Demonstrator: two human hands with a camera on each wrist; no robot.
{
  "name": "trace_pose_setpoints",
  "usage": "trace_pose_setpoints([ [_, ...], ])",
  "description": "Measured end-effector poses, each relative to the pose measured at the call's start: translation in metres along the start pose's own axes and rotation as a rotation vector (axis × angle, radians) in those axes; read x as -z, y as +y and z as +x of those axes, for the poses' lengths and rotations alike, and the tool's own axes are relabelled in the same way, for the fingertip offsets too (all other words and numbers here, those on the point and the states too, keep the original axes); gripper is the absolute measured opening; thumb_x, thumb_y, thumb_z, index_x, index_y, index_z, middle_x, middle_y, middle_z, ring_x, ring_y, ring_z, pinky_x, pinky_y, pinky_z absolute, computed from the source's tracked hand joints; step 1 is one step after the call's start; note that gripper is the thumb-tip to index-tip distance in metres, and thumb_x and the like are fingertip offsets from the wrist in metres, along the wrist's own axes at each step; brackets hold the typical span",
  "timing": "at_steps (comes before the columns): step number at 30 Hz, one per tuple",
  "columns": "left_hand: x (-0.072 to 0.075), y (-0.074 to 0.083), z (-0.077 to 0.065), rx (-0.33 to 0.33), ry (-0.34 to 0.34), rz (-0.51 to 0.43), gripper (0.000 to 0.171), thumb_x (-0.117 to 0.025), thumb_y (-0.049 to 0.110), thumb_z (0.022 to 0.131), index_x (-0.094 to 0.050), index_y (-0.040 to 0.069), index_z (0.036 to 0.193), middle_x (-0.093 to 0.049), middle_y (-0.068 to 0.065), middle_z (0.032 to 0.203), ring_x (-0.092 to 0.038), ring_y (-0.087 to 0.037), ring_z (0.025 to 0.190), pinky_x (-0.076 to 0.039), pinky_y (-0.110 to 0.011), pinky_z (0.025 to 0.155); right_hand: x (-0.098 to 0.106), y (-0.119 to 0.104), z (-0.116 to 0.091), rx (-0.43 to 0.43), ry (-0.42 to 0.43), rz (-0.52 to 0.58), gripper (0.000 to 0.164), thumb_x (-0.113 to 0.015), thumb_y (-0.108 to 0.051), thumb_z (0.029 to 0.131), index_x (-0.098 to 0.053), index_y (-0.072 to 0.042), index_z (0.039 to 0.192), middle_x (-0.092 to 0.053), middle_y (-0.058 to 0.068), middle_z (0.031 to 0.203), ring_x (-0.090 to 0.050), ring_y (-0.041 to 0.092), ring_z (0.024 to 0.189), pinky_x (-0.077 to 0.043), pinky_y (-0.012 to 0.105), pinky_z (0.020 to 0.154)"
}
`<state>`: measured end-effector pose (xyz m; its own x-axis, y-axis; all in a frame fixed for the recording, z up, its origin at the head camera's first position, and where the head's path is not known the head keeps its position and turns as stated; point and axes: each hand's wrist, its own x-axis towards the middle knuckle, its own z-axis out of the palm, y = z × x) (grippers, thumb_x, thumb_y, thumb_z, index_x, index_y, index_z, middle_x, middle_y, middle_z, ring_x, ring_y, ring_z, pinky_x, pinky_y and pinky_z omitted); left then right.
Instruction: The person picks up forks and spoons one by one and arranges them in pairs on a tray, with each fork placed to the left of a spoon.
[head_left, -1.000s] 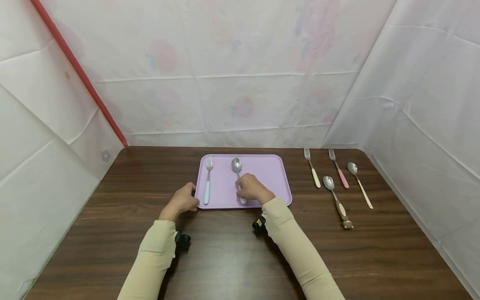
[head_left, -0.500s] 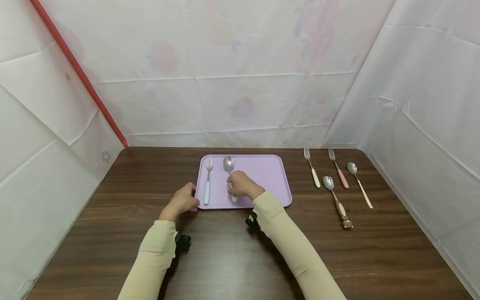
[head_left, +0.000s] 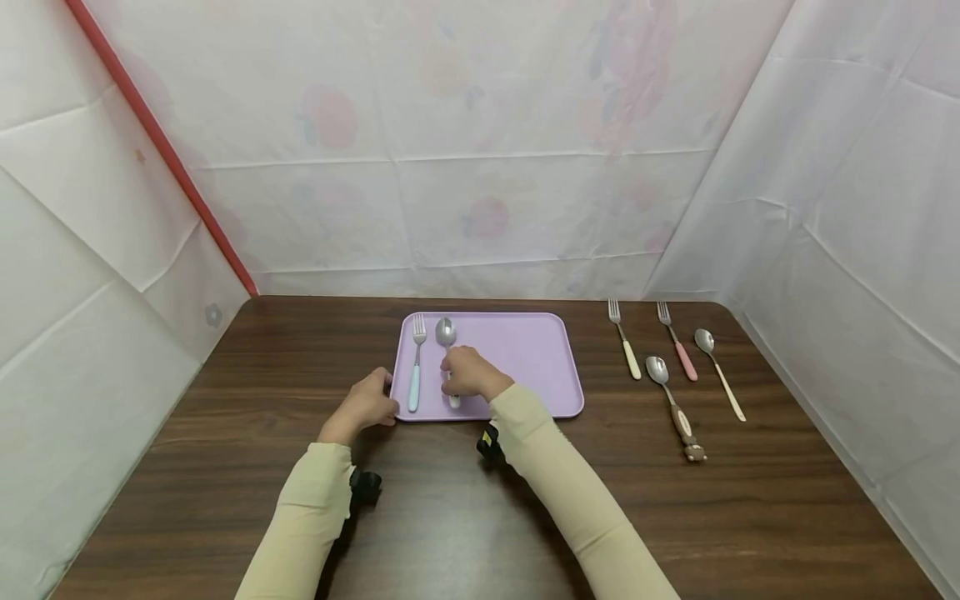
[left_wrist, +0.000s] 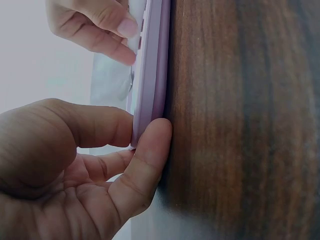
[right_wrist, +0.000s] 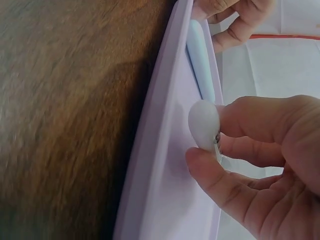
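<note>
A lilac tray [head_left: 517,358] lies on the table, with a light-blue-handled fork [head_left: 415,375] along its left side. My right hand [head_left: 472,372] pinches the white handle of a spoon [head_left: 446,332] over the tray, just right of the fork. In the right wrist view the rounded handle end [right_wrist: 203,122] sits between thumb and fingers. At the tray's near left corner, my left hand [head_left: 367,402] grips the rim; the left wrist view has its fingers [left_wrist: 152,142] on both sides of the edge.
Right of the tray on the wooden table [head_left: 450,517] lie a cream-handled fork [head_left: 628,354], a pink-handled fork [head_left: 681,350], a brown bear-handled spoon [head_left: 678,412] and a thin cream-handled spoon [head_left: 723,379]. White curtains [head_left: 465,208] surround the table's back and sides.
My right hand has shifted the spoon leftward over the tray, from near its middle to close beside the blue-handled fork. The left hand has stayed at the tray's corner.
</note>
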<state>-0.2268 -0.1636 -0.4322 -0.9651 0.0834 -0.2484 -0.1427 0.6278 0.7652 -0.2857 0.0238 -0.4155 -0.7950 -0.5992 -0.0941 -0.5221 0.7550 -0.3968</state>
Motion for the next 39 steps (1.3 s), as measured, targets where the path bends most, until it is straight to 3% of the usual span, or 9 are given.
trace_pose_setpoints([
  [8,0.003,-0.001,-0.002,-0.036,-0.017,-0.040,0.035,-0.053,-0.010,0.073,-0.041,-0.011,0.105,-0.052,-0.027,0.092,-0.062,-0.023,0.061,-0.055,-0.030,0.055,-0.003,-0.001,0.006,-0.044,-0.005,0.018,0.038,-0.069,-0.007,0.075,-0.041,-0.013,0.051,-0.034,-0.004,0.048,-0.036,0.010,0.052,-0.031,0.019,0.046],
  [12,0.000,-0.002,0.000,-0.006,-0.004,-0.025,0.036,-0.054,-0.010,0.074,-0.042,-0.010,0.108,-0.053,-0.026,0.094,-0.063,-0.023,0.063,-0.056,-0.032,0.058,-0.005,-0.002,0.007,-0.077,0.004,0.043,0.034,-0.071,-0.010,0.075,-0.046,-0.010,0.051,-0.038,-0.002,0.049,-0.037,0.012,0.053,-0.033,0.021,0.047],
  [14,-0.001,-0.003,0.002,-0.006,0.002,-0.007,0.037,-0.054,-0.009,0.074,-0.043,-0.010,0.109,-0.054,-0.025,0.094,-0.062,-0.023,0.063,-0.055,-0.032,0.057,-0.006,-0.004,0.007,-0.091,0.015,0.059,0.026,-0.072,-0.011,0.075,-0.056,-0.007,0.055,-0.051,0.001,0.057,-0.043,0.013,0.060,-0.038,0.021,0.053],
  [17,-0.002,-0.003,0.002,-0.007,0.008,0.016,0.038,-0.055,-0.009,0.075,-0.043,-0.010,0.111,-0.055,-0.024,0.094,-0.062,-0.022,0.063,-0.055,-0.031,0.057,-0.009,-0.007,0.008,-0.107,0.036,0.065,0.011,-0.072,-0.013,0.075,-0.070,-0.003,0.071,-0.067,0.007,0.083,-0.053,0.019,0.078,-0.045,0.025,0.071],
  [20,-0.002,-0.003,0.002,-0.009,0.011,0.020,0.038,-0.055,-0.009,0.075,-0.043,-0.010,0.111,-0.055,-0.024,0.094,-0.062,-0.022,0.064,-0.055,-0.032,0.057,-0.011,-0.009,0.010,-0.136,0.062,0.061,0.016,-0.073,-0.015,0.074,-0.074,-0.003,0.085,-0.067,0.010,0.103,-0.055,0.024,0.095,-0.044,0.028,0.085],
  [30,-0.001,-0.003,0.003,-0.009,0.002,0.027,0.038,-0.056,-0.008,0.075,-0.043,-0.010,0.111,-0.054,-0.025,0.096,-0.062,-0.022,0.064,-0.055,-0.032,0.058,-0.014,-0.010,0.012,-0.172,0.098,0.071,0.025,-0.074,-0.016,0.073,-0.073,-0.002,0.094,-0.067,0.010,0.100,-0.054,0.026,0.097,-0.043,0.030,0.087],
  [39,-0.001,-0.002,0.002,-0.011,0.012,0.015,0.037,-0.055,-0.009,0.074,-0.043,-0.009,0.109,-0.054,-0.025,0.096,-0.062,-0.022,0.063,-0.055,-0.031,0.057,-0.019,-0.011,0.014,-0.164,0.152,0.078,0.019,-0.075,-0.015,0.072,-0.073,-0.003,0.086,-0.066,0.008,0.084,-0.051,0.025,0.091,-0.042,0.032,0.084],
])
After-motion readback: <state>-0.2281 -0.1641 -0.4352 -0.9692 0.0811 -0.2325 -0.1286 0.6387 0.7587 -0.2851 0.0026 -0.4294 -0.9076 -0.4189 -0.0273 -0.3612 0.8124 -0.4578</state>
